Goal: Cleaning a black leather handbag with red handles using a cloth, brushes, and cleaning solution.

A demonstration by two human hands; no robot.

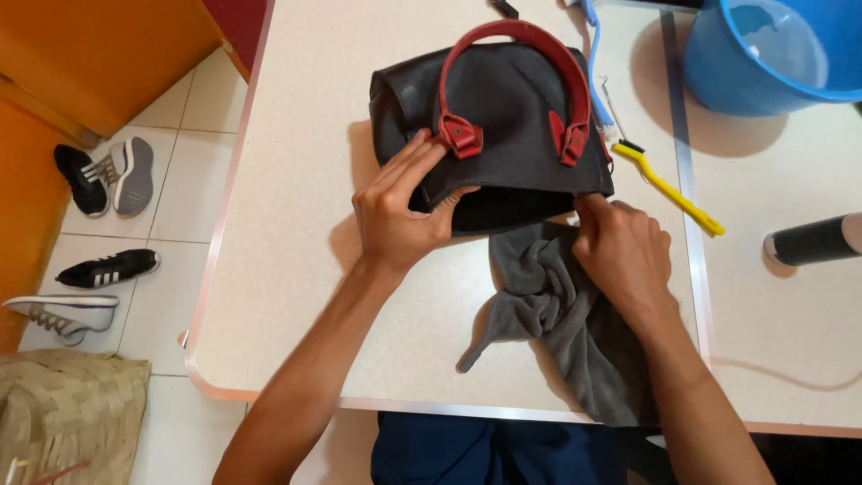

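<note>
A black handbag (pixel 512 108) with red handles (pixel 516 36) lies flat on a cream table (pixel 296 224). My left hand (pixel 400 207) grips the bag's near left edge at its opening, fingers on top and thumb tucked under. My right hand (pixel 624 247) pinches the bag's near right corner and rests on a grey cloth (pixel 557 314). The cloth lies crumpled just below the bag and hangs over the table's near edge.
A yellow-handled brush (pixel 669 189) lies right of the bag, a blue bucket (pixel 772 54) stands at the far right, and a black cylinder (pixel 813 238) lies at the right edge. Shoes (pixel 108 175) and a woven basket (pixel 72 413) are on the tiled floor to the left.
</note>
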